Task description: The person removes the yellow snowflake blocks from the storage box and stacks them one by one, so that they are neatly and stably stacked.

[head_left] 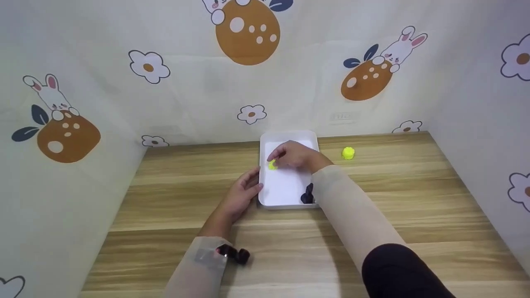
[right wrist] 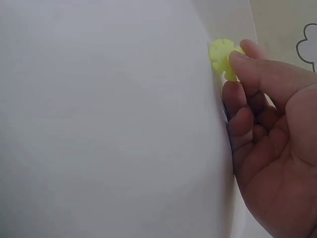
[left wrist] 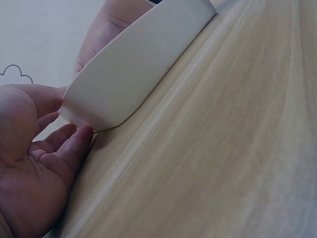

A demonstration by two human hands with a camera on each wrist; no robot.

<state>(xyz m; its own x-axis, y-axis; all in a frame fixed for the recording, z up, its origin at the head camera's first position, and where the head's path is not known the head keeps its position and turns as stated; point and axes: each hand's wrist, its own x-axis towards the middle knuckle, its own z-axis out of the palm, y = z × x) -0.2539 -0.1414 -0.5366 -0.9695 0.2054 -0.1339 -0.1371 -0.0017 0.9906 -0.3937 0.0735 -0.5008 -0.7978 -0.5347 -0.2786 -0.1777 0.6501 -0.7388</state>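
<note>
My right hand (head_left: 293,155) reaches over the white tray (head_left: 285,188), pinching a small yellow-green flower-shaped piece (right wrist: 223,57) between thumb and fingers. In the right wrist view the notched edge of this piece shows close to the tray's side wall, and the lower fingers are bent beside that wall. From the left, my left hand (head_left: 240,194) rests against the outside of the tray, its fingertips (left wrist: 81,134) on the wall near a rounded corner. A second yellow scalloped piece (head_left: 348,153) stands on the table, right of the tray.
The wood-patterned table (head_left: 174,207) runs back to a curtain-like wall (head_left: 186,103) printed with rabbits, oranges and flowers. Side walls close it in on the left and right. A small black camera (head_left: 236,253) is strapped to the left wrist, another (head_left: 307,194) to the right.
</note>
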